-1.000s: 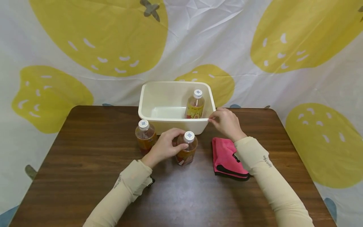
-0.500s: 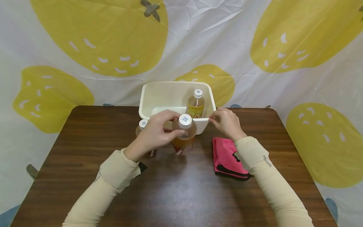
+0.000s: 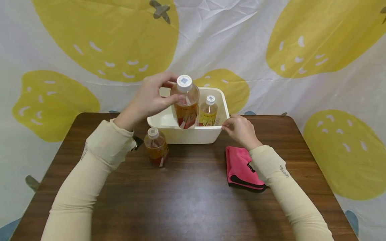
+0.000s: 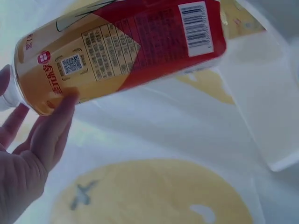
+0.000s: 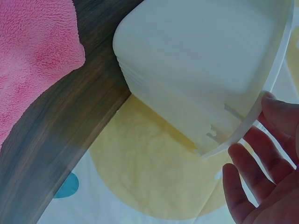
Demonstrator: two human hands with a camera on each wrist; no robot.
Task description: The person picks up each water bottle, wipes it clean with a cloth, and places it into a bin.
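My left hand (image 3: 150, 97) grips a drink bottle (image 3: 186, 112) near its shoulder, just below the white cap. The bottle hangs upright over the white plastic bin (image 3: 193, 135); its red and orange label with a barcode (image 4: 196, 29) faces the left wrist camera. Inside the bin, at the right end, stands another bottle (image 3: 208, 113) with a yellow label. With thumb and fingertips my right hand (image 3: 240, 130) pinches the bin's front right rim. The right wrist view shows the thumb on the rim (image 5: 268, 91) and the other fingers below it.
A third bottle (image 3: 155, 147) stands on the brown wooden table (image 3: 193, 201), in front of the bin's left corner. A folded pink cloth (image 3: 241, 167) with black edging lies near my right wrist. Behind the bin hangs a white curtain (image 3: 229, 43) with yellow fruit prints.
My left hand has lifted the bottle from the table and carried it up, back and slightly left over the bin. My right hand has stayed at the rim.
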